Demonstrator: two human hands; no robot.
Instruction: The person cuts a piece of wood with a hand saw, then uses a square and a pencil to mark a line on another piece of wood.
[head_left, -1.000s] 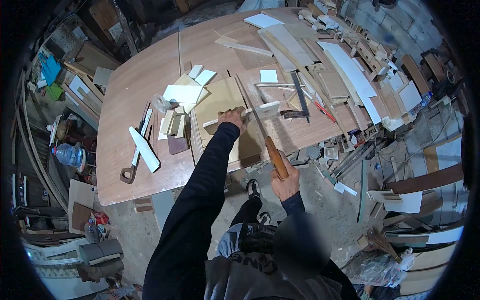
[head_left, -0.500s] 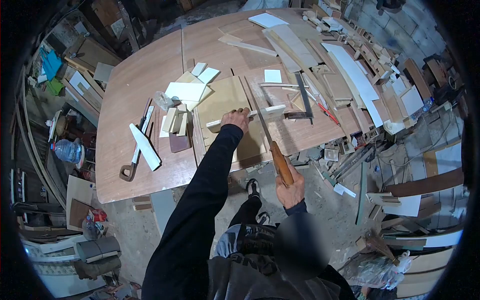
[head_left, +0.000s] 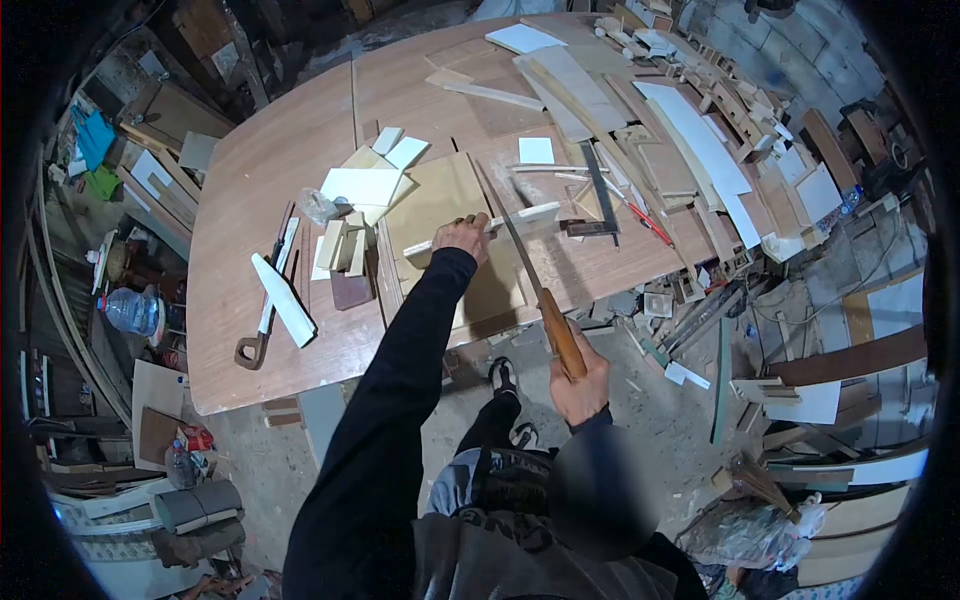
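Observation:
My right hand (head_left: 580, 388) is closed around the wooden handle of a handsaw (head_left: 563, 335). Its long, narrow blade points away from me and crosses a pale wooden strip (head_left: 535, 217) near the middle. The strip lies across a thin tan board (head_left: 437, 205) on the table, its right end reaching past the board. My left hand (head_left: 463, 238) grips the strip just left of the blade, fingers curled over its top. How deep the blade sits in the wood cannot be made out.
Left on the table (head_left: 245, 190) are small wood blocks (head_left: 347, 247), white panels (head_left: 362, 187) and another saw (head_left: 250, 349) under a white strip. To the right lie a dark try square (head_left: 599, 190), a red pencil-like tool (head_left: 650, 225) and long offcuts. Scrap wood litters the floor.
The view has shifted slightly, moving the table contents a little left in the picture. The saw has drawn back slightly toward me across the strip. My left hand keeps its grip.

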